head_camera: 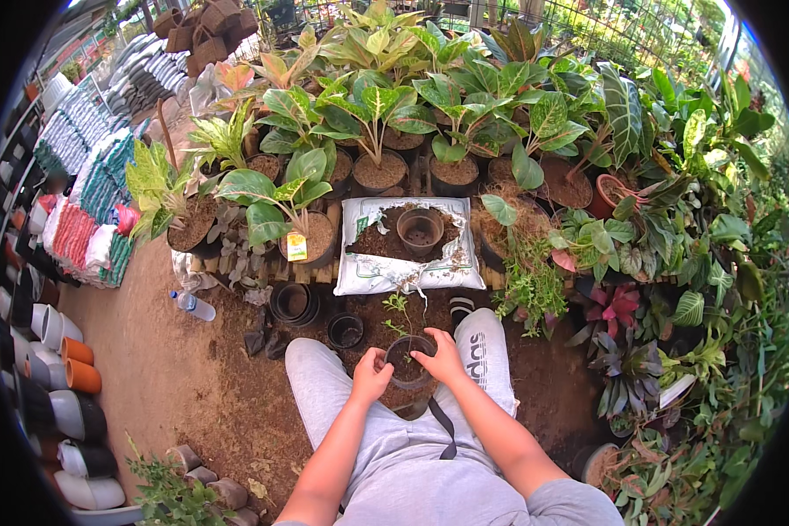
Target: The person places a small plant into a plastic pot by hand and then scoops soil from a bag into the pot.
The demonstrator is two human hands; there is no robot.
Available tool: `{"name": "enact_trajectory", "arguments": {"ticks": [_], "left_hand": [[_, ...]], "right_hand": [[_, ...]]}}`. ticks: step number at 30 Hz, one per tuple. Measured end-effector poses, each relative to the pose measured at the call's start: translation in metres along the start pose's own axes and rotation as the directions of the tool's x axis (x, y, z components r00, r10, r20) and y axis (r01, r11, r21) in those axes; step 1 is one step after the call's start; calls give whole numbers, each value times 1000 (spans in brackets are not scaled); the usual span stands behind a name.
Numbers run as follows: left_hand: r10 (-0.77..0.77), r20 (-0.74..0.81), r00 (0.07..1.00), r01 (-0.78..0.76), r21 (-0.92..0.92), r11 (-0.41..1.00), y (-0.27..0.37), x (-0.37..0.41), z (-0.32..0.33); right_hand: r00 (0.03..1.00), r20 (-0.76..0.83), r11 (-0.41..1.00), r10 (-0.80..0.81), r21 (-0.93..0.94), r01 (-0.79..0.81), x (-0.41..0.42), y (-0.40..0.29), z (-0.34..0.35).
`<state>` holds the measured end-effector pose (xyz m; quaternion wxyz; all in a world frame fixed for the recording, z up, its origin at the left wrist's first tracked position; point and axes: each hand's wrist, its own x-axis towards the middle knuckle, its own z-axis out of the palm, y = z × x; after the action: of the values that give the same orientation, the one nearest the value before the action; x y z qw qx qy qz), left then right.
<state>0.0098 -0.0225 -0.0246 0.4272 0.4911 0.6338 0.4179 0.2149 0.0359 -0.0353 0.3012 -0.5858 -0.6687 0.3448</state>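
Between my knees, my left hand [373, 375] grips the left rim of a dark plastic plant pot [410, 378]. My right hand [442, 356] holds the rim on the other side, its thumb over the inside. A thin-stemmed seedling [400, 313] rises from the pot and leans away from me. Beyond it, a torn-open white bag of potting soil [407, 281] lies on a slatted bench. An upright plastic pot [420, 231] with holes in its base sits in the bag's opening.
Potted aglaonemas [380, 169] crowd the bench. Stacked black pots [294, 304] and a small black pot [345, 331] stand on the ground before it, left of me. A water bottle [196, 307] lies farther left. Trailing plants [532, 289] hang at right; orange pots [82, 375] lie at far left.
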Motion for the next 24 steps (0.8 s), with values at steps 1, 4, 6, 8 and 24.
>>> {"name": "enact_trajectory", "arguments": {"ticks": [1,4,6,8,24], "left_hand": [[9,2,1000,-9,1,1000,1,-2,0],[32,48,998,-33,12,999,7,-3,-1],[69,71,995,-72,43,996,12,-4,-3],[86,99,991,-93,76,993,16,-6,-4],[82,-63,995,-73,134,988,6,-6,-4]], "right_hand": [[1000,-9,1000,5,18,-5,1,0,-1],[1000,-28,1000,3,18,-2,2,0,-3],[1000,-22,998,-17,63,18,4,-2,-4],[1000,-12,994,-21,103,23,4,-1,-4],[962,-40,962,-269,47,270,-2,-13,-18]]}}
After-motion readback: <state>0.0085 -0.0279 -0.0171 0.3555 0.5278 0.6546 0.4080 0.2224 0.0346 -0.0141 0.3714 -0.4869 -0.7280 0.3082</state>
